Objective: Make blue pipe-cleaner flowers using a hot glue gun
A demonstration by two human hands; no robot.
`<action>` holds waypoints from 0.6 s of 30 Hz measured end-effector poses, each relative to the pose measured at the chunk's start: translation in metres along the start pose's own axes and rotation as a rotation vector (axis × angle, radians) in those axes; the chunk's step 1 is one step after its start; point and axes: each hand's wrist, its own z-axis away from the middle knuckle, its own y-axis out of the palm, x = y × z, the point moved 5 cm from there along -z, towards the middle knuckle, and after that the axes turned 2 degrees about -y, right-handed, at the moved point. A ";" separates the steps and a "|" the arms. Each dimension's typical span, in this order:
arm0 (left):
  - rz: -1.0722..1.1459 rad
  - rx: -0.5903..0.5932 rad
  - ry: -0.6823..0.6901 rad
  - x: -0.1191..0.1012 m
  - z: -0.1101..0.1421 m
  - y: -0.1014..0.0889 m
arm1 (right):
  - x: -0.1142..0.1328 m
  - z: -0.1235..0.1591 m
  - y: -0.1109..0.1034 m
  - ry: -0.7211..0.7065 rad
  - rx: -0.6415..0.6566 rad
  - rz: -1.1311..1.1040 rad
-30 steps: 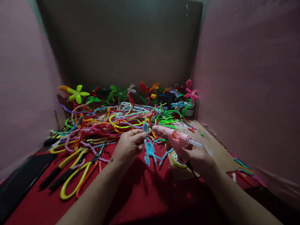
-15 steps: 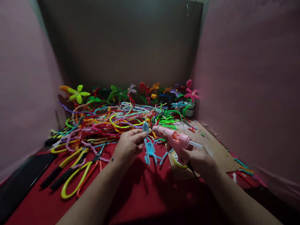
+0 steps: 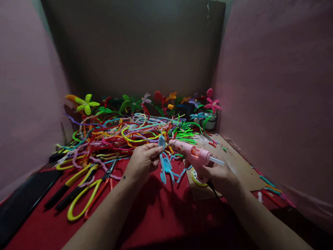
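Observation:
My left hand (image 3: 144, 160) is closed, pinching a light blue pipe-cleaner petal (image 3: 161, 141) upright between thumb and fingers. In my right hand (image 3: 218, 173) is a pink hot glue gun (image 3: 189, 152), its fingers wrapped round the handle. The gun's nozzle points left, close beside the petal; whether they touch I cannot tell. A clear glue stick (image 3: 216, 160) sticks out of the gun's back end. Just below the held petal, another blue pipe-cleaner petal (image 3: 167, 165) with bent stems shows over the red cloth (image 3: 161, 215).
Many coloured pipe cleaners (image 3: 111, 133) lie heaped behind my hands, with pipe-cleaner flowers (image 3: 87, 104) along the back. At the left are scissors (image 3: 97, 194), pliers (image 3: 69, 185) and a black flat object (image 3: 28, 198). Cardboard (image 3: 244, 170) and a yellow-rimmed roll (image 3: 198, 180) lie right.
Almost nothing differs. Both hands keep the petal and the glue gun in nearly the same place; the view has shifted very slightly.

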 end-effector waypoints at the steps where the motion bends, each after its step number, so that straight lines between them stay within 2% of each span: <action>1: 0.002 -0.010 0.000 0.000 0.000 0.000 | 0.000 0.000 0.000 0.000 -0.002 -0.001; 18: 0.002 0.003 0.001 -0.002 0.001 0.001 | -0.001 0.002 0.000 0.040 -0.013 0.010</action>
